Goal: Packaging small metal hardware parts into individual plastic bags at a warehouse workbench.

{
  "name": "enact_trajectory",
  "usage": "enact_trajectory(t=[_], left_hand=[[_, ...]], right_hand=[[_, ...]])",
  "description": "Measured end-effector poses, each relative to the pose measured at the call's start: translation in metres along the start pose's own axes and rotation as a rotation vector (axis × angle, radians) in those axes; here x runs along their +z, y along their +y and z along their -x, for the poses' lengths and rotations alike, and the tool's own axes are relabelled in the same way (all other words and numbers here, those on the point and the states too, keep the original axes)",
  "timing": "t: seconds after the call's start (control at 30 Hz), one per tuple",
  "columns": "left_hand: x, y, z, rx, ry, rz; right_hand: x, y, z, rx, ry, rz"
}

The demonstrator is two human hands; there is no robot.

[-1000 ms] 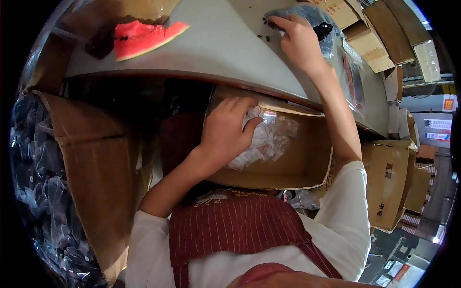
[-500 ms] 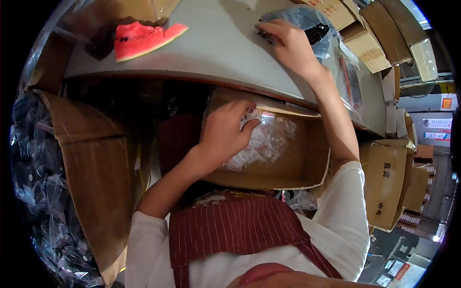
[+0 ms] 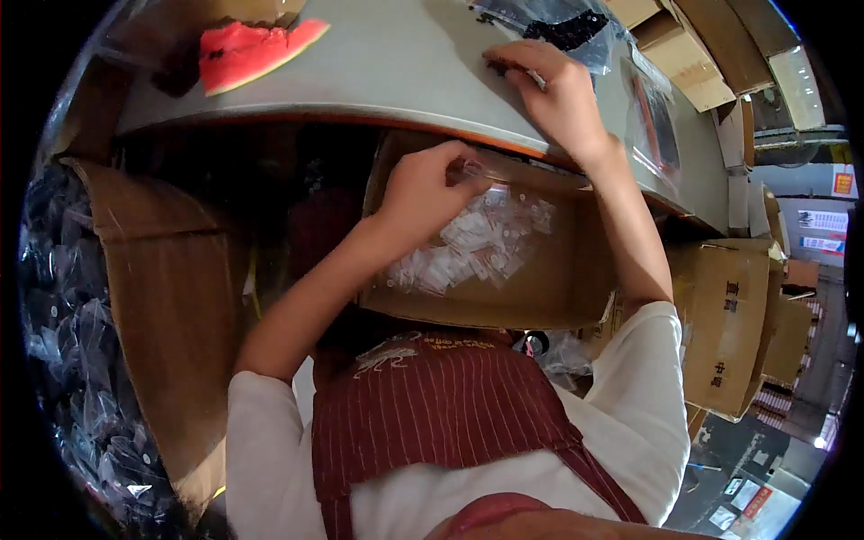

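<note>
My left hand [image 3: 423,193] is over an open cardboard box [image 3: 558,270] below the table edge. Its thumb and fingers pinch a small clear plastic bag [image 3: 474,167]. More small clear zip bags [image 3: 477,243], some with pale round pieces inside, lie heaped in the box. Up on the grey table [image 3: 378,67], my right hand [image 3: 562,99] has its fingers curled down at a few small black pieces [image 3: 497,67]; the fingertips partly hide them. Just beyond that hand, a pile of small black pieces [image 3: 571,31] rests on a clear plastic bag.
A bitten watermelon slice [image 3: 256,56] lies at the table's left. At far left, a tall carton [image 3: 171,297] stands beside many bagged dark items [image 3: 90,387]. Cartons [image 3: 729,315] are stacked on the right. A flat clear packet [image 3: 655,126] lies near the table's right side.
The view has shifted, so table and box sit higher or lower in the picture. My left hand has closed its fingers over the bags; my right hand has drawn back slightly from the black pile.
</note>
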State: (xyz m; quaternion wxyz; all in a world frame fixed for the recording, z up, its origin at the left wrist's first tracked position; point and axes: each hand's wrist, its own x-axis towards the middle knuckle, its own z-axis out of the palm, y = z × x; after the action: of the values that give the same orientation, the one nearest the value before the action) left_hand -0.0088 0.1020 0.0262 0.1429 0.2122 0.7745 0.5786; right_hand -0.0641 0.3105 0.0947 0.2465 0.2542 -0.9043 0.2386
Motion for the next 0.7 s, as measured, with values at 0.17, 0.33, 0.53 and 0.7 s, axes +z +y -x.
enact_trajectory(t=[0.17, 0.33, 0.53, 0.7], left_hand=[[0.005, -0.002, 0.003, -0.016, 0.011, 0.046], [0.007, 0.0, 0.003, -0.062, -0.04, 0.001], [0.006, 0.002, 0.004, -0.053, -0.042, -0.036], [0.006, -0.003, 0.004, -0.023, -0.024, -0.028]], right_hand=[[-0.008, 0.004, 0.005, 0.164, -0.039, -0.046], [0.0, 0.008, 0.003, 0.157, -0.023, -0.023], [0.006, 0.006, -0.003, 0.075, 0.012, 0.035], [0.009, 0.005, -0.001, -0.004, -0.002, 0.26]])
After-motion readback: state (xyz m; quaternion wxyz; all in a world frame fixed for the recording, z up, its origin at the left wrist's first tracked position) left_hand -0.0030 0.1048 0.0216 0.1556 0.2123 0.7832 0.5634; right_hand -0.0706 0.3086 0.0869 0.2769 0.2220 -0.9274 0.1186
